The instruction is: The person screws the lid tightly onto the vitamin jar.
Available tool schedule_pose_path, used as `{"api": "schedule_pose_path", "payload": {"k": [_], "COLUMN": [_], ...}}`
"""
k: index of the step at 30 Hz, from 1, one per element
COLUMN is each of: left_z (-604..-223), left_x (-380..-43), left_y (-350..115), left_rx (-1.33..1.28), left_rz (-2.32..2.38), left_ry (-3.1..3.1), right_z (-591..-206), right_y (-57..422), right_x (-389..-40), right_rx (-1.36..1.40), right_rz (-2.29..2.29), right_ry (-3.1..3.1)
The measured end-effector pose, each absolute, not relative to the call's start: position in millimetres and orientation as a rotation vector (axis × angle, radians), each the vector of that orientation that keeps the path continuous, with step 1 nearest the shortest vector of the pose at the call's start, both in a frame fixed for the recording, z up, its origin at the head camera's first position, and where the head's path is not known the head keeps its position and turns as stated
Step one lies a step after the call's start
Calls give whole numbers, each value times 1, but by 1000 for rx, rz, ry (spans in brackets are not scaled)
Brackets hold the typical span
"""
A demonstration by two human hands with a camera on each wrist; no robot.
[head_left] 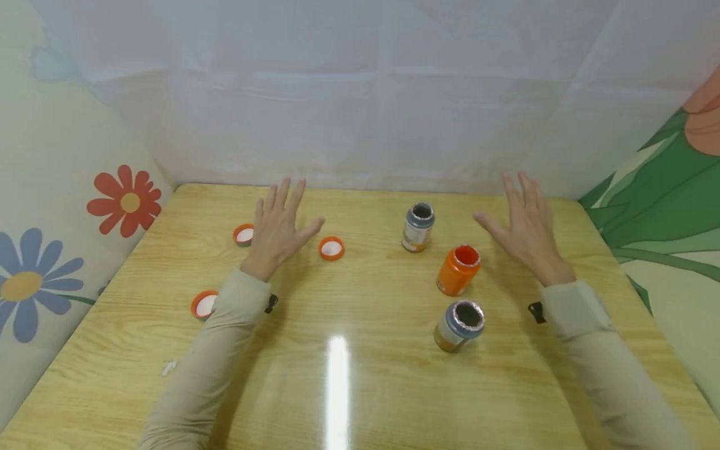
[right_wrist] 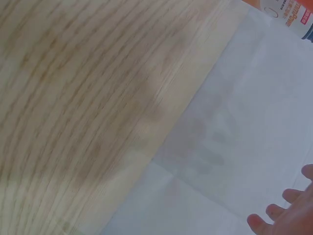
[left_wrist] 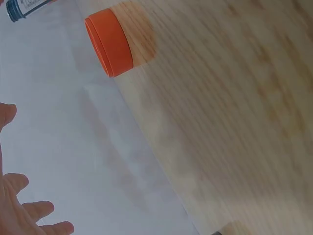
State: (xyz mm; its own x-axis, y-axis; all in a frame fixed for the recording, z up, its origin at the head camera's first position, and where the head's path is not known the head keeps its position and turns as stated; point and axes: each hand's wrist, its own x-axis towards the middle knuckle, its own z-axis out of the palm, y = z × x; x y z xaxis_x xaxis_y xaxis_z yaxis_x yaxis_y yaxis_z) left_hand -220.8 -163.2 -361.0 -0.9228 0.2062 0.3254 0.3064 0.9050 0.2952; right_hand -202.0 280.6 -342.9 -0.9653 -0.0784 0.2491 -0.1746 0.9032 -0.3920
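Note:
Above the left part of the table, my left hand [head_left: 277, 234] holds nothing, its fingers straight and thumb spread toward an orange lid [head_left: 331, 257]. A second orange-rimmed lid [head_left: 244, 235] lies just left of that hand; a third [head_left: 204, 305] is partly covered by the sleeve. My right hand [head_left: 527, 234] is likewise spread and holds nothing, right of three uncapped jars. Nearest its thumb stands an orange jar [head_left: 454, 278]. A grey labelled jar [head_left: 417, 236] stands behind it, another grey jar [head_left: 452, 331] in front. The left wrist view shows one orange lid [left_wrist: 115, 41] close up.
The wooden table [head_left: 371, 294] ends at a white cloth backdrop [head_left: 360, 112]. Flower-patterned panels [head_left: 34, 187] flank both sides. A small whitish scrap [head_left: 169, 368] lies at the front left. A bright light reflection crosses the table's front middle.

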Motion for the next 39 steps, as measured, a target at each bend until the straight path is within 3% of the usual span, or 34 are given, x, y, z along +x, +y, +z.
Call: {"api": "schedule_pose_path", "payload": {"k": [39], "left_z": [-356], "left_x": [-199], "left_y": [-188], "left_rx": [-330], "left_rz": [-451], "left_ry": [-2871], "right_z": [-339], "right_y": [278], "right_x": [-131], "right_rx": [362], "right_rz": [838], "right_ry": [-2814]}}
